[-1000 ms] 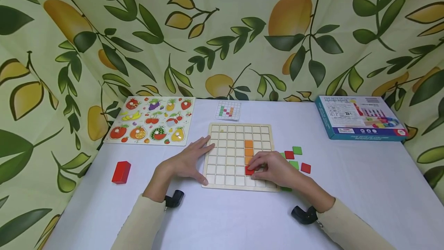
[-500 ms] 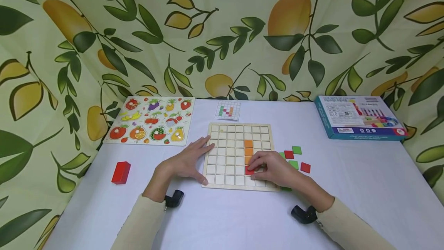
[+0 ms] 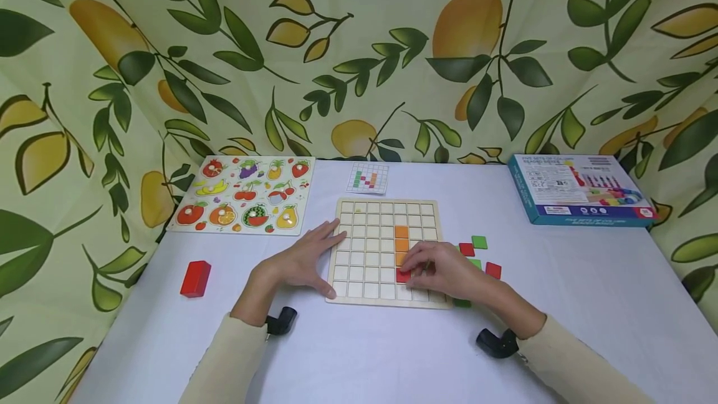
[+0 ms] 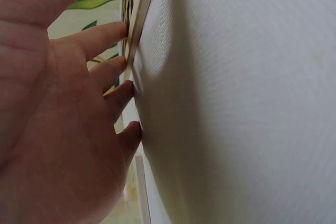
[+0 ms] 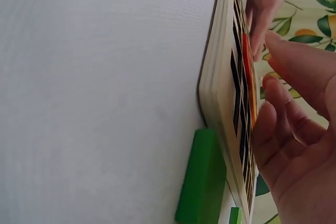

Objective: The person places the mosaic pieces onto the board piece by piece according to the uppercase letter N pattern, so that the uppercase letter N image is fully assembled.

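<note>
Red tile point(image 3: 402, 277), right of frame centre, laid in cell of grid board point(image 3: 356, 259); best pressed level, board steadied. Right hand point(image 3: 445, 270): fingers bent narrowly at tile; pinch not discernible. Left hand point(image 3: 305, 259), centre-left: fingers spread wide, rested along board's left edge. Beyond: orange tiles point(image 3: 401, 245); pattern card point(image 3: 367, 178), upper centre.

Your left hand point(image 3: 303, 260) spread, thumb point(image 3: 324, 288) apart; your right hand point(image 3: 443, 270) close to it, fingers point(image 3: 417, 254) bent.
</note>
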A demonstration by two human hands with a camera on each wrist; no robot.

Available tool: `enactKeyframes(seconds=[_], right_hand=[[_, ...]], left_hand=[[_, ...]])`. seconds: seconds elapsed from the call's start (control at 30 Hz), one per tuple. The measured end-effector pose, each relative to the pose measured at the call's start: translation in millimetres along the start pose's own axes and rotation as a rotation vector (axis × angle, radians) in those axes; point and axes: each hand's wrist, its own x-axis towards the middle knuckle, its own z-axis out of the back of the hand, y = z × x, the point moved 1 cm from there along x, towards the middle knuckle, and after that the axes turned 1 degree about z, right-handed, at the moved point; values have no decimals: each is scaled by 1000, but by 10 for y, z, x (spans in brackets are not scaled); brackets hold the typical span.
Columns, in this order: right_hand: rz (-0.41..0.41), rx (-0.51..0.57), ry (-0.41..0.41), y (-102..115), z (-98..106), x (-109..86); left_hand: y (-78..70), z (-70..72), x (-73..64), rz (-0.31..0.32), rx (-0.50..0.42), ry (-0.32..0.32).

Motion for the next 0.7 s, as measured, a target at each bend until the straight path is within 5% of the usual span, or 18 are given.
enactKeyframes(seconds=[0.7], right_hand=[[-14,-148,-119,-22,410,-191]], left_hand=[[3,-3,12,0,-27,4]])
